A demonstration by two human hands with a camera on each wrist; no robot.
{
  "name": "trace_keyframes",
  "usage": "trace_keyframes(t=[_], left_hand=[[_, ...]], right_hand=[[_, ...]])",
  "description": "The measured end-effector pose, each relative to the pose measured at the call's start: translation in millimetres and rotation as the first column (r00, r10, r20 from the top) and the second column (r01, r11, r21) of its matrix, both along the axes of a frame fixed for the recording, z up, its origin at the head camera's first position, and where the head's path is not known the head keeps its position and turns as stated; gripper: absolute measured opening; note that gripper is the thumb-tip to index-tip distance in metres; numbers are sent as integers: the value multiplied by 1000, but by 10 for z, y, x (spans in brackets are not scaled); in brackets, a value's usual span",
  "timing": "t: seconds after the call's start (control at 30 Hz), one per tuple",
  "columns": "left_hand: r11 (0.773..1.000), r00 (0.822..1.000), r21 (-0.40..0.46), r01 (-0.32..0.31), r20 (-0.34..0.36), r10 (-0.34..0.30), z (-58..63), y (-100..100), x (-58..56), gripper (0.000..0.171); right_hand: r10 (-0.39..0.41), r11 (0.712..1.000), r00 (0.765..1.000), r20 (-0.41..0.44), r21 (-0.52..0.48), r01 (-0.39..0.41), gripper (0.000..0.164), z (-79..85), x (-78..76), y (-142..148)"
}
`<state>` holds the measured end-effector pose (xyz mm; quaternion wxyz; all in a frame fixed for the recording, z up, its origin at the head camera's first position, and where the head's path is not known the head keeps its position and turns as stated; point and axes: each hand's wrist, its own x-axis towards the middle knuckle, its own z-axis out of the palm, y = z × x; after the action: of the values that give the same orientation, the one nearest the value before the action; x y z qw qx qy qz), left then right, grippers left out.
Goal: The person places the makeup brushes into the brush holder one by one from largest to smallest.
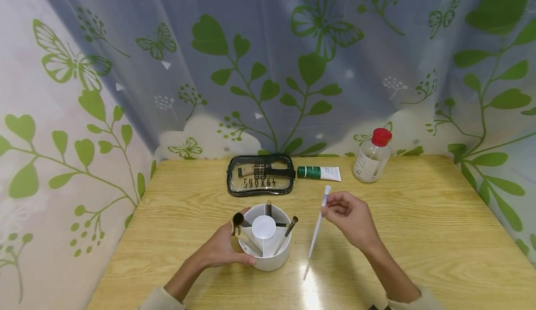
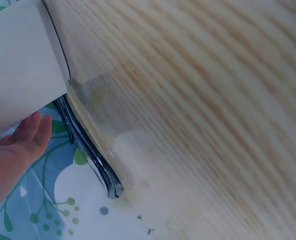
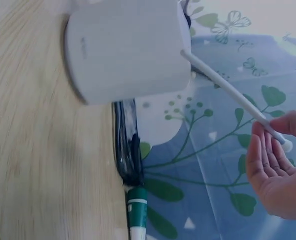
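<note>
A round white makeup brush holder [image 1: 273,262] with divided compartments stands on the wooden table. Several makeup brushes lean inside it, one with a dark round head [image 1: 238,219] at the left and a small brown-tipped one [image 1: 291,225] at the right. My left hand [image 1: 219,245] grips the holder's left side, thumb along the front and fingertips [image 2: 44,131] behind the wall. To its right, my right hand [image 1: 351,218] pinches a slim white makeup brush [image 1: 317,230] near its pale head. The brush slants, head up, its handle end pointing down beside the holder.
Behind the holder lies a clear black-edged travel pouch [image 1: 236,186] with small items inside. A green and white tube [image 1: 320,173] lies beside it. Farther right stands a clear bottle [image 1: 368,165] with a red cap. A leaf-patterned curtain [image 1: 251,68] borders the table's back.
</note>
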<state>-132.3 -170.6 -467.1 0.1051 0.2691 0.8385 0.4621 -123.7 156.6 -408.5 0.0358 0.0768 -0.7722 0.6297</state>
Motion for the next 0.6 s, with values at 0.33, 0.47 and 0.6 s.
trace_keyframes(t=[0.33, 0.47, 0.6], left_hand=[[1000, 1000, -20, -9, 19, 9, 29, 1, -23, 119], [1000, 999, -22, -7, 46, 8, 41, 11, -25, 119], [1000, 999, -22, -7, 49, 9, 37, 19, -20, 118]], right_hand=[[2, 982, 994, -112, -186, -23, 20, 77, 82, -220], [13, 975, 994, -113, -218, -38, 19, 54, 96, -306], [21, 976, 994, -111, -213, -45, 20, -4, 109, -373]])
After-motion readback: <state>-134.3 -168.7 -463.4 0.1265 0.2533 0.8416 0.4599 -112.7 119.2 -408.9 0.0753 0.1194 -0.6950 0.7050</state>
